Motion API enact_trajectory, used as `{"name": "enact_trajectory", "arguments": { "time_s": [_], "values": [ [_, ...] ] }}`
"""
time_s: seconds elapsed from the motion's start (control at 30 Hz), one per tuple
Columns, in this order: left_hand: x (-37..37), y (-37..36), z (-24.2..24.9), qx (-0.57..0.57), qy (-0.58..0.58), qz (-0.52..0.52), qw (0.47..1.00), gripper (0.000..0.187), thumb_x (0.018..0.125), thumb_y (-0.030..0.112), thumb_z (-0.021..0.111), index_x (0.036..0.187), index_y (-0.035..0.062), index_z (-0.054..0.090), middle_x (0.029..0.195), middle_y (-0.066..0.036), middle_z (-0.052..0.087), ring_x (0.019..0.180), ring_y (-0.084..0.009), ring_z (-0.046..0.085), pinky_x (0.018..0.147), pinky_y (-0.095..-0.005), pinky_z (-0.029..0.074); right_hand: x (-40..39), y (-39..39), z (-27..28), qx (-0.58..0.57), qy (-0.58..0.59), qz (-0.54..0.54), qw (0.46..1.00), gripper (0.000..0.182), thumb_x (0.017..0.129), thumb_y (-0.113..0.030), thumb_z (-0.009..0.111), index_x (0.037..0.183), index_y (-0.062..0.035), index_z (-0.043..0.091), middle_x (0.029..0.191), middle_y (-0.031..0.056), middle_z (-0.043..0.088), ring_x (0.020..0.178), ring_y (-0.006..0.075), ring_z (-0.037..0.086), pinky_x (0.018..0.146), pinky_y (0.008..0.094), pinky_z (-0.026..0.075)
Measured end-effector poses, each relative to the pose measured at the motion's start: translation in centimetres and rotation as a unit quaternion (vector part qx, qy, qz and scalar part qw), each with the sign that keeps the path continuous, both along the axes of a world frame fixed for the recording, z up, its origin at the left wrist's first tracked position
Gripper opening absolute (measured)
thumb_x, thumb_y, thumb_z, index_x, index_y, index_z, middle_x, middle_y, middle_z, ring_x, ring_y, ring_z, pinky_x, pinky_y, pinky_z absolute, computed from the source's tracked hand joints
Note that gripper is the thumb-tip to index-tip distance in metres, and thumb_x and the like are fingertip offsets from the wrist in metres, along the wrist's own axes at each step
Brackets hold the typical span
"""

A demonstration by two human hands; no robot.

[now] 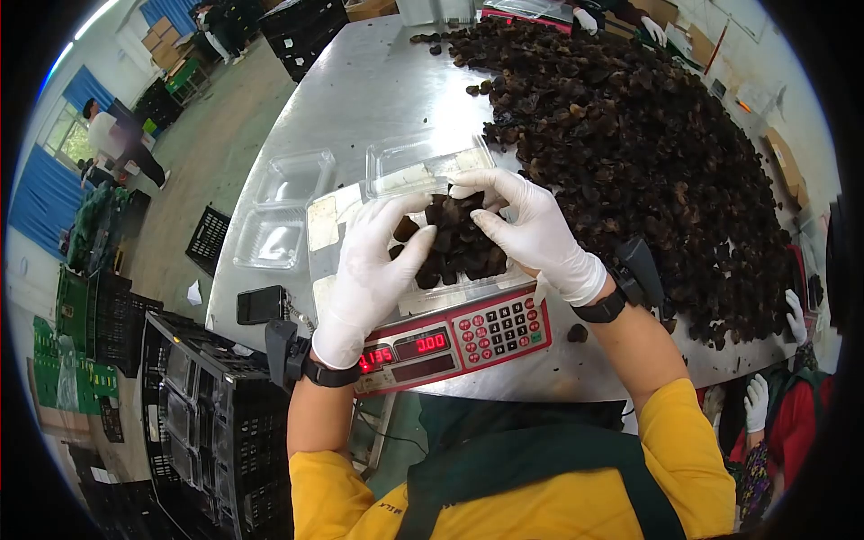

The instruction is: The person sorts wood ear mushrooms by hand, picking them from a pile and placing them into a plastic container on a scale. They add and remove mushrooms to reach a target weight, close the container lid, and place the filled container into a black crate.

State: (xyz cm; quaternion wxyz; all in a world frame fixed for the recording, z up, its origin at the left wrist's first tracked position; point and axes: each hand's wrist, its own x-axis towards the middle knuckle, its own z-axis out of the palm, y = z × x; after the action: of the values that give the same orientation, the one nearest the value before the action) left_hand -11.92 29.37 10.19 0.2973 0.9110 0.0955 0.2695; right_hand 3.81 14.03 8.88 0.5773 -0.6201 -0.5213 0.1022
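Both white-gloved hands are at a clear plastic box (468,293) holding dark, leafy pieces that look like wood ear mushrooms (461,254). My left hand (373,256) curls around the left side of the mushrooms, thumb and fingers bent against them. From the right, my right hand (531,220) grips the top of the heap between thumb and fingers. The box rests on a red electronic scale (459,346) with a lit red display and a keypad. Behind the hands, the box's clear lid (423,164) stands open. Fingertips are partly hidden among the mushrooms.
A large mushroom heap (630,153) covers the right of the metal table (360,99). Clear trays (272,238) and a phone (261,305) lie at left. Black crates (225,423) stand beside the table. Other people's gloved hands (756,402) are at right and far end.
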Motion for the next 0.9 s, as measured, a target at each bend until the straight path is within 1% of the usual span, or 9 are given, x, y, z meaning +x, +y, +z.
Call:
{"name": "enact_trajectory", "arguments": {
  "time_s": [0.07, 0.1, 0.43, 0.53, 0.6, 0.67, 0.8, 0.87, 0.9],
  "values": [
    [0.5, -0.7, 0.3, -0.072, -0.012, -0.007, 0.997, 0.035, 0.084, 0.006, 0.071, 0.119, 0.0068, 0.066, 0.102, -0.011, 0.069, 0.092, -0.0268, 0.063, 0.094, -0.037, 0.047, -0.3, 0.2, 0.2, -0.002, -0.019, 0.008, 1.0, 0.044, 0.087, 0.006, 0.063, 0.129, -0.0074, 0.062, 0.113, 0.0094, 0.07, 0.094, 0.0164, 0.068, 0.082, 0.029, 0.056],
    [0.9, -0.7, 0.0, -0.068, -0.035, -0.016, 0.997, 0.033, 0.083, 0.007, 0.073, 0.116, 0.0091, 0.068, 0.094, -0.006, 0.07, 0.088, -0.0239, 0.064, 0.105, -0.0412, 0.041, -0.4, 0.2, 0.3, -0.002, -0.039, 0.015, 0.999, 0.045, 0.087, 0.006, 0.063, 0.129, -0.0074, 0.062, 0.111, 0.009, 0.07, 0.091, 0.016, 0.068, 0.081, 0.0285, 0.056],
    [0.7, 0.9, -1.4, -0.01, -0.04, 0.028, 0.999, 0.025, 0.081, 0.002, 0.073, 0.104, 0.01, 0.072, 0.08, -0.004, 0.066, 0.079, -0.0199, 0.065, 0.117, -0.0457, 0.028, 0.1, -0.3, -0.2, 0.0, -0.061, -0.008, 0.998, 0.046, 0.085, 0.006, 0.066, 0.128, -0.0075, 0.062, 0.104, 0.0088, 0.064, 0.079, 0.015, 0.066, 0.072, 0.0274, 0.055],
    [0.5, 0.9, -1.2, 0.008, -0.04, 0.03, 0.999, 0.023, 0.08, 0.002, 0.073, 0.102, 0.0098, 0.072, 0.078, -0.004, 0.065, 0.079, -0.0203, 0.065, 0.118, -0.0468, 0.027, -0.3, 0.0, 0.3, -0.005, -0.05, 0.001, 0.999, 0.046, 0.082, 0.008, 0.068, 0.126, -0.0066, 0.065, 0.108, 0.0072, 0.065, 0.09, 0.016, 0.064, 0.083, 0.0294, 0.053],
    [0.6, 0.8, -1.0, 0.015, -0.038, 0.029, 0.999, 0.023, 0.08, 0.002, 0.073, 0.102, 0.0099, 0.072, 0.078, -0.004, 0.064, 0.079, -0.0205, 0.064, 0.118, -0.0474, 0.027, -0.3, 0.6, 0.2, 0.048, -0.199, -0.005, 0.979, 0.042, 0.081, 0.002, 0.072, 0.122, -0.008, 0.067, 0.116, 0.009, 0.066, 0.096, 0.0243, 0.066, 0.089, 0.0344, 0.052],
    [0.6, 0.6, -0.7, 0.042, -0.042, 0.028, 0.998, 0.022, 0.08, 0.004, 0.074, 0.102, 0.0093, 0.073, 0.077, -0.003, 0.064, 0.08, -0.0205, 0.064, 0.118, -0.0483, 0.028, -0.6, 0.7, 0.4, 0.036, -0.197, -0.011, 0.98, 0.035, 0.081, -0.004, 0.075, 0.115, -0.0096, 0.07, 0.115, 0.0089, 0.068, 0.099, 0.0294, 0.065, 0.089, 0.0372, 0.051],
    [0.6, 0.0, 0.5, 0.043, -0.019, 0.024, 0.999, 0.025, 0.081, 0.006, 0.075, 0.105, 0.0093, 0.072, 0.085, -0.004, 0.068, 0.088, -0.0214, 0.066, 0.117, -0.0504, 0.029, 0.0, 1.5, 1.4, 0.089, -0.185, -0.067, 0.976, 0.015, 0.083, -0.01, 0.077, 0.097, -0.0042, 0.073, 0.085, 0.0097, 0.071, 0.08, 0.0245, 0.068, 0.074, 0.0349, 0.053],
    [1.2, -0.5, 2.0, -0.022, -0.101, 0.015, 0.995, 0.03, 0.081, 0.007, 0.075, 0.111, 0.0097, 0.072, 0.097, -0.006, 0.071, 0.098, -0.0223, 0.068, 0.117, -0.0532, 0.029, 0.2, 2.0, 1.9, 0.077, -0.049, -0.047, 0.995, 0.014, 0.085, -0.011, 0.077, 0.096, -0.0028, 0.074, 0.081, 0.0087, 0.071, 0.069, 0.0164, 0.066, 0.064, 0.0292, 0.051],
    [1.2, -0.4, 2.6, -0.004, -0.096, 0.007, 0.995, 0.036, 0.081, 0.006, 0.075, 0.117, 0.0088, 0.07, 0.109, -0.008, 0.072, 0.104, -0.0236, 0.069, 0.112, -0.0483, 0.038, 0.4, 2.5, 1.9, 0.095, -0.013, -0.041, 0.995, 0.013, 0.087, -0.012, 0.078, 0.095, -0.0019, 0.075, 0.079, 0.0069, 0.071, 0.066, 0.0099, 0.063, 0.059, 0.0254, 0.049]
  ]
}}
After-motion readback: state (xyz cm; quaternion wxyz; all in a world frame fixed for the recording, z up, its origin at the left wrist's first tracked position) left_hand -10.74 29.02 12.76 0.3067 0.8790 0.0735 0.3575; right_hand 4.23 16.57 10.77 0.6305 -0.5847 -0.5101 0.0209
